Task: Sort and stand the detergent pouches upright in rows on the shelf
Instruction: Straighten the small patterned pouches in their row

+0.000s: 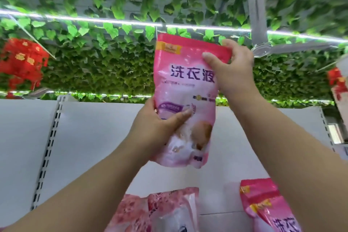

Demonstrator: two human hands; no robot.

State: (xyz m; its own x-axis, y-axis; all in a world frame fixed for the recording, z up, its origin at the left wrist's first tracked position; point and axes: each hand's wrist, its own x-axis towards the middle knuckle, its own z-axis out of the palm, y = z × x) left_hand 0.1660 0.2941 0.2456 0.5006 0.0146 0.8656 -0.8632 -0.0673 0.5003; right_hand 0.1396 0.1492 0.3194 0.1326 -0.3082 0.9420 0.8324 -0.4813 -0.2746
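I hold a pink detergent pouch [185,88] upright in the air in front of the white shelf back panel [90,137]. My left hand [160,128] grips its lower left side, thumb across the front. My right hand [231,69] pinches its top right corner. Below, two pink pouches [162,211] with mottled tops stand at the bottom centre. Two more pink pouches [263,205] stand at the bottom right, partly hidden behind my right forearm.
A slotted shelf upright [48,154] runs down the left side of the panel. Green artificial leaves [113,62] and a light strip [113,21] cover the ceiling above. Red hanging decorations [22,60] are at the left, and a ceiling fan [263,47] at the upper right.
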